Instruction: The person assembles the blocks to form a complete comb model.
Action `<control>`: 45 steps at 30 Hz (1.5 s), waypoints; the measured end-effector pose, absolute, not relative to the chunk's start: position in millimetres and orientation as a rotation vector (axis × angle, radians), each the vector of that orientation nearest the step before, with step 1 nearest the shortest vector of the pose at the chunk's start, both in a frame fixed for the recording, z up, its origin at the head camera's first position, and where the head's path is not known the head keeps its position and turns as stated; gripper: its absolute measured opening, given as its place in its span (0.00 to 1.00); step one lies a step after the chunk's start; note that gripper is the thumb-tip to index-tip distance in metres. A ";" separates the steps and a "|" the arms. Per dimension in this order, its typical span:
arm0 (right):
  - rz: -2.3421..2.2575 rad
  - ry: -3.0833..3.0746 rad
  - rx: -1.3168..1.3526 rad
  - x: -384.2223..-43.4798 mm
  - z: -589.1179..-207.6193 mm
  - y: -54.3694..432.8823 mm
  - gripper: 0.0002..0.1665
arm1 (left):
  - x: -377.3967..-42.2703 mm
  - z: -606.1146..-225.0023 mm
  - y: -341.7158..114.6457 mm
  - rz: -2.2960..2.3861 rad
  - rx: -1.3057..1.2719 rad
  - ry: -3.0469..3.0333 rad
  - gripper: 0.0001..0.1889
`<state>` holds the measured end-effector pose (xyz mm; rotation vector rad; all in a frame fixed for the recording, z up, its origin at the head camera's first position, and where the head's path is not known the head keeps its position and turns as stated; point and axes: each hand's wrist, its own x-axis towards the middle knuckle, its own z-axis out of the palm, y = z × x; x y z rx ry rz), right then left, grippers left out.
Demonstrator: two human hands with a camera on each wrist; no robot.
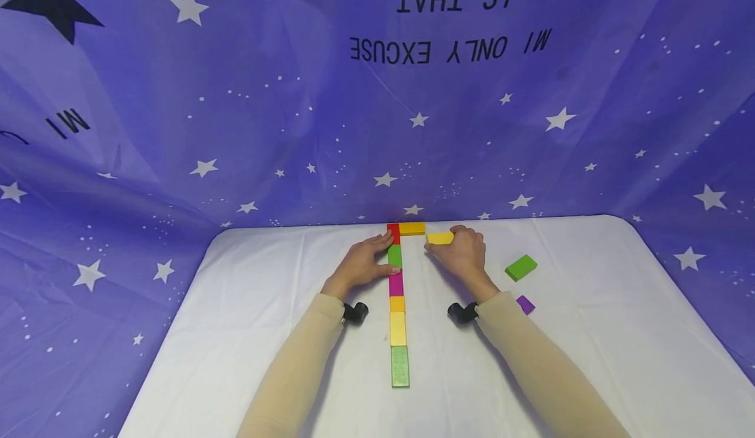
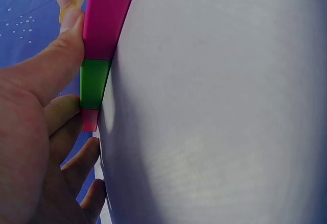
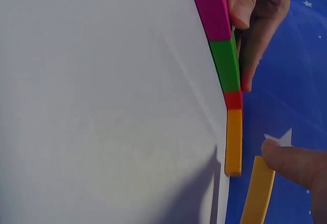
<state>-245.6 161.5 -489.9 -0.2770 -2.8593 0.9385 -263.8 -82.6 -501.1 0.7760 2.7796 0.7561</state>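
Note:
A straight row of blocks runs up the table: red (image 1: 396,235), green (image 1: 394,255), magenta (image 1: 396,285), a short orange one (image 1: 398,304), pale yellow (image 1: 398,328) and light green (image 1: 400,366). From the red end, an orange-yellow block (image 1: 411,229) extends rightward, forming a corner. My left hand (image 1: 361,264) rests along the row's left side, fingers extended by the red and green blocks, thumb on the magenta one. Between thumb and fingers, my right hand (image 1: 466,254) pinches a yellow block (image 3: 259,188), held just right of the corner piece with a gap between them.
Right of the right hand lie a loose green block (image 1: 522,267) and a small purple block (image 1: 525,304), partly behind the sleeve. A white cloth covers the table (image 1: 236,333). Behind its far edge hangs a purple star-patterned curtain (image 1: 330,130).

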 end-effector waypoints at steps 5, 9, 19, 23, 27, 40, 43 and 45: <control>0.928 -2.862 -0.264 -247.3 -492.1 150.2 0.45 | -264.3 -501.3 -83.5 0.749 0.768 2.786 0.44; 0.915 -2.868 -0.260 -247.1 -492.1 142.7 0.44 | -265.4 -502.3 -83.6 0.745 0.780 2.791 0.44; 0.910 -2.906 -0.260 -251.1 -495.4 127.7 0.45 | -265.8 -501.6 -81.8 0.751 0.779 2.793 0.44; 0.887 -2.925 -0.249 -253.5 -496.5 124.6 0.45 | -266.1 -502.2 -81.7 0.749 0.784 2.790 0.45; 0.871 -2.948 -0.233 -255.2 -497.5 122.0 0.45 | -265.5 -502.7 -82.0 0.751 0.784 2.788 0.44; 0.810 -3.004 -0.227 -254.7 -500.1 123.7 0.43 | -264.2 -503.1 -81.4 0.767 0.776 2.785 0.44; 0.873 -2.973 -0.201 -253.8 -499.9 128.2 0.37 | -264.6 -503.3 -81.6 0.767 0.768 2.786 0.44; 0.903 -2.954 -0.185 -253.5 -499.5 130.3 0.34 | -265.1 -503.6 -81.9 0.769 0.761 2.786 0.44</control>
